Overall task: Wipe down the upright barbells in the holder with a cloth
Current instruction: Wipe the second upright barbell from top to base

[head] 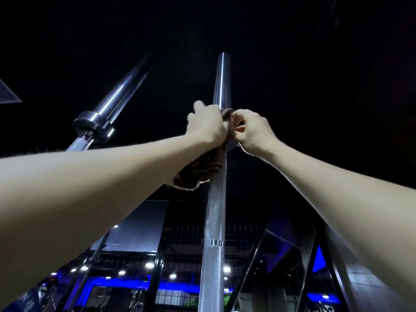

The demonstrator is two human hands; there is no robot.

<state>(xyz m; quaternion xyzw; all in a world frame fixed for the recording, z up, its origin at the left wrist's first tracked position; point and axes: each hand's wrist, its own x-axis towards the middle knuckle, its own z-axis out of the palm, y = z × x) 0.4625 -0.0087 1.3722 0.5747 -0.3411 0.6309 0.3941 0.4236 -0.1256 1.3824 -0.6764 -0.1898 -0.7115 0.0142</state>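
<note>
Two hands raised at central barbell (pixel 213 221) collar: left hand (pixel 208 127) grip holds brown cloth (pixel 198 170) against bar; right hand (pixel 253 131) grip pinches cloth edge. Second barbell (pixel 108 109) leans left of it.

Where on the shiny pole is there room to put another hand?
The middle barbell is bare below the hanging cloth, down past its ring. Its smooth sleeve above the hands is bare too. It's crowded at the collar, where the left hand and right hand grip the cloth.

The single head view tilts steeply upward, close along a barbell (pixel 213 221) toward the dark ceiling (pixel 292 41).
</note>
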